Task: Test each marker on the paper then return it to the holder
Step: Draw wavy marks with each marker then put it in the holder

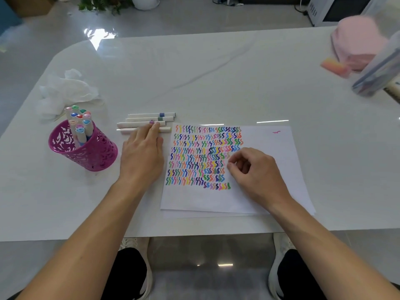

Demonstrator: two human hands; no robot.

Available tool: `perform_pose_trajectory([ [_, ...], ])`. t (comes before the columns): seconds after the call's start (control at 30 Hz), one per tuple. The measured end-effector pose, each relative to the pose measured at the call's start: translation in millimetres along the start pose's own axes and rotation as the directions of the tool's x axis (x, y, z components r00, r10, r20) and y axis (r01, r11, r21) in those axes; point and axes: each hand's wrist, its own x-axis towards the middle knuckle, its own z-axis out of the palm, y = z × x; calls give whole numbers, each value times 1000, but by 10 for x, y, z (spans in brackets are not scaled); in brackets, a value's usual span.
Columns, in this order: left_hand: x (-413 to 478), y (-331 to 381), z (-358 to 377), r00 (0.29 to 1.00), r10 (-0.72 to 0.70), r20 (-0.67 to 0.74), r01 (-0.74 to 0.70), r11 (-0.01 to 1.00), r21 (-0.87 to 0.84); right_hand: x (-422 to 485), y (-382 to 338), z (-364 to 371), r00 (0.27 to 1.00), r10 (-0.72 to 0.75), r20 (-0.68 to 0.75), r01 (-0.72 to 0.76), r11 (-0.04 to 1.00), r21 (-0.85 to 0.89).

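A white paper [266,169] covered with rows of coloured squiggles lies in front of me. Left of it, several white markers [149,120] lie side by side on the table. My left hand [141,154] is flat, its straight fingertips touching the nearest markers. A magenta perforated holder [86,152] at the left stands upright with several markers [79,120] in it. My right hand [257,172] rests on the paper beside the squiggles, fingers loosely curled, nothing visible in them.
A crumpled white tissue [65,92] lies behind the holder. At the far right are a pink object [359,44], an orange-pink eraser-like block [335,66] and a clear case of pens [381,70]. The table's front edge [194,233] runs just above my shoes.
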Motion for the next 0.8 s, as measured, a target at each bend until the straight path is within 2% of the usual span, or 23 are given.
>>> perform_pose_trajectory([
  [0.17, -57, -12, -23, 997, -8, -74, 14, 997, 72, 3, 1, 7, 1000, 2, -6, -2, 1000, 0],
  [0.3, -88, 10, -75, 993, -54, -103, 59, 997, 41, 12, 1, 10, 1000, -1, -2, 1, 1000, 1],
  [0.53, -123, 59, -148, 984, -52, -173, 49, 999, -18, 21, 3, -5, 1000, -11, 15, 11, 1000, -14],
  [0.67, -114, 127, -207, 968, -50, -247, 9, 986, -166, 20, 2, -5, 1000, -17, 13, 17, 1000, -17],
  [0.8, -148, 286, -290, 962, -20, -273, -95, 912, -400, 33, -1, -14, 1000, 3, 9, -3, 1000, 28],
])
